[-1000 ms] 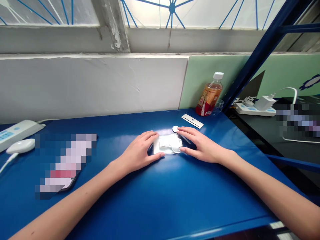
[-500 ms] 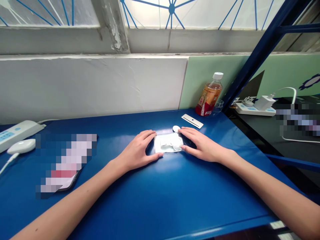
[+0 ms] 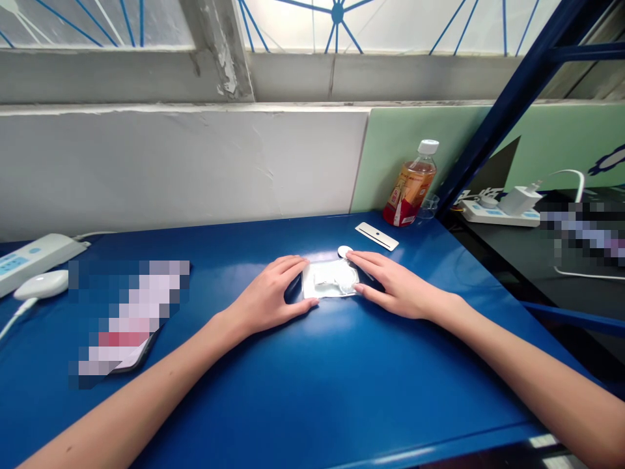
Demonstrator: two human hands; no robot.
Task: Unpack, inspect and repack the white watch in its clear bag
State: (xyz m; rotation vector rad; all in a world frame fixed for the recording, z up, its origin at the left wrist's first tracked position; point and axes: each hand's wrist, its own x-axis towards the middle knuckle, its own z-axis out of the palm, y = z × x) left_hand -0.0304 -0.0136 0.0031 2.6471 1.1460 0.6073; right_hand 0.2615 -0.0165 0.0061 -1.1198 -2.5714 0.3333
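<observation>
A small clear plastic packet (image 3: 328,279) with something white inside lies flat on the blue tabletop (image 3: 312,391). Glare makes its contents hard to make out. My left hand (image 3: 273,293) rests palm down at the packet's left edge, fingers stretched out and thumb spread near its lower corner. On the other side, my right hand (image 3: 395,283) lies with its thumb at the packet's right edge and its fingertips by a small white disc (image 3: 344,251). That disc sits just above the packet's top edge. Both hands are open.
Behind my right hand lie a flat white card-like strip (image 3: 377,236) and an orange-labelled drink bottle (image 3: 411,185). At left are a blurred-out phone (image 3: 134,359), a white power strip (image 3: 39,260) and a white cabled device (image 3: 43,285). A blue metal post (image 3: 508,98) rises at right.
The view has shifted very slightly. My hands stay around the packet, with only a tiny movement of the right fingertips by the white disc.
</observation>
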